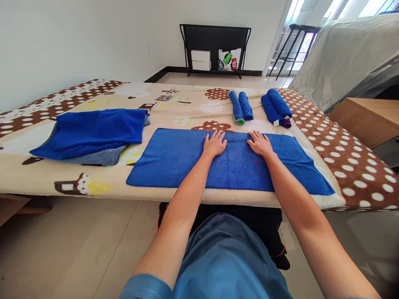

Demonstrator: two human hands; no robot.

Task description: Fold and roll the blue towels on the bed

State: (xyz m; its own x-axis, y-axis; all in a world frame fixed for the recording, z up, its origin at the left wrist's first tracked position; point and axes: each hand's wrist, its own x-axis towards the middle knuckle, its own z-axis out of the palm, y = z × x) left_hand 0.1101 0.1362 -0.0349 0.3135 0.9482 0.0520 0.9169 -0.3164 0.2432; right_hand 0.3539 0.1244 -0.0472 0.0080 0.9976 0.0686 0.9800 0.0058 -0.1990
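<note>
A blue towel (174, 158) lies spread flat along the near edge of the bed, its long side running left to right. My left hand (215, 143) rests on its upper middle part, palm down with the fingers spread. To the right, my right hand (260, 144) lies on the same towel near its far edge, fingers also apart. Neither hand grips anything. Beyond my hands are two rolled blue towels (246, 106), one showing a green edge. Farther right sits a small stack of rolled towels (277, 106), with a purple end at the bottom.
A loose pile of blue and grey towels (99, 131) lies at the left. A patterned blanket (149, 112) covers the bed. Against the wall stands a black metal rack (215, 39) with white boxes (201, 60). Plastic-covered furniture (352, 50) and a wooden cabinet (370, 118) are at the right.
</note>
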